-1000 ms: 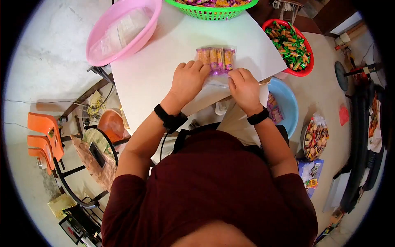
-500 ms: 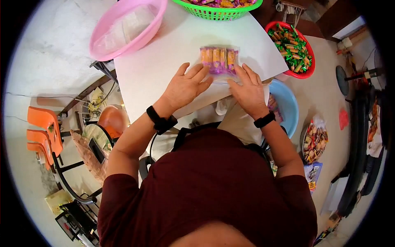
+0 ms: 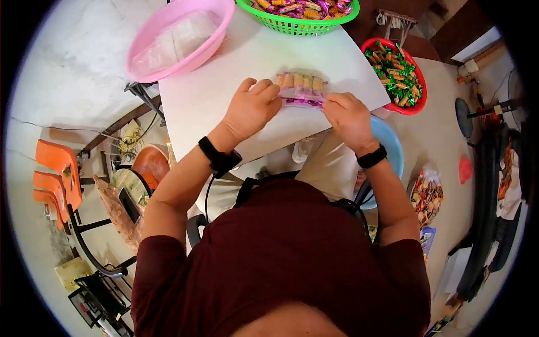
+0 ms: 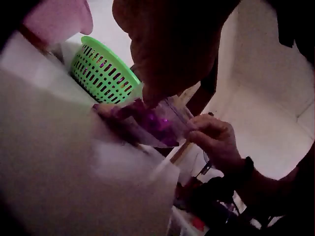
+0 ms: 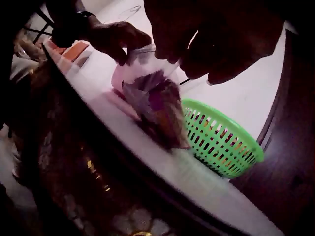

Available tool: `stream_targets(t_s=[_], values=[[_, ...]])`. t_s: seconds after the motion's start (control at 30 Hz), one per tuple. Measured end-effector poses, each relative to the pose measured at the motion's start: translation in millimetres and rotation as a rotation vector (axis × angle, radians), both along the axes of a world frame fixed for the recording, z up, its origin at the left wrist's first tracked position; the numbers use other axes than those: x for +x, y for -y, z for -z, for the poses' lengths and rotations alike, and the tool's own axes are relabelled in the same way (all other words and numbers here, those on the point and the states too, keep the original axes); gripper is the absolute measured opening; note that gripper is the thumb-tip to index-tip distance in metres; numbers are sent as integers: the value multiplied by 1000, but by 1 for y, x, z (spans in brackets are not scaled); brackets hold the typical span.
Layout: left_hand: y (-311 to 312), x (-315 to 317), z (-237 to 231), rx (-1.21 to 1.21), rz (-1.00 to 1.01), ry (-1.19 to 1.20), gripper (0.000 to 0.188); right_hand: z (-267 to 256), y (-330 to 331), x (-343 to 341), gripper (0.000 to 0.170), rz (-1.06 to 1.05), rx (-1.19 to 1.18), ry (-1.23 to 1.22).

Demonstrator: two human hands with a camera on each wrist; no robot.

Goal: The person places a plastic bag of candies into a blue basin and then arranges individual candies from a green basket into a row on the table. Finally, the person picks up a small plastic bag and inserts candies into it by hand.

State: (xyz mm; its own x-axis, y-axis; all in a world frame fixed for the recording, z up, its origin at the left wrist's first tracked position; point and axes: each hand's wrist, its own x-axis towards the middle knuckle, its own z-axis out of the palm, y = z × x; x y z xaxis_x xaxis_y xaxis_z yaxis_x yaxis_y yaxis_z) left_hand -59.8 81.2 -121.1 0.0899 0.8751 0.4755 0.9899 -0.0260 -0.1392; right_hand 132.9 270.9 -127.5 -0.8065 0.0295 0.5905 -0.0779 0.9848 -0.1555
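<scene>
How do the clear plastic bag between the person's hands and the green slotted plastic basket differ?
The clear plastic bag is see-through; the green slotted plastic basket has opaque walls. The bag holds a short row of snacks; the basket, a loose heap. The bag is smaller and held by the left hand and right hand; the basket stands untouched on the white table. Both contain purple-wrapped snacks.

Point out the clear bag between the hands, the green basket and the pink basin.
Clear bag (image 3: 302, 85): head view, on the middle of its filled part.
Green basket (image 5: 222, 141): right wrist view, on its slotted side wall.
Pink basin (image 3: 205, 53): head view, on its near side wall.
</scene>
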Motion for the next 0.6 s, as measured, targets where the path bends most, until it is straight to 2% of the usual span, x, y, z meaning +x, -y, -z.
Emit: stream_targets(t_s=[0.2,0.3,0.4,0.6], values=[[2,-17,-52,70,55,243,15,-50,-12,-20,11,-110,-140,-65],[13,-22,-68,64,78,326,15,-69,-9,-27,8,-164,-238,37],[28,-22,-76,27,42,349,16,-79,0,-29,8,-212,-385,106],[48,-9,-72,-42,0,419,23,-82,19,-37,7,-329,-466,156]])
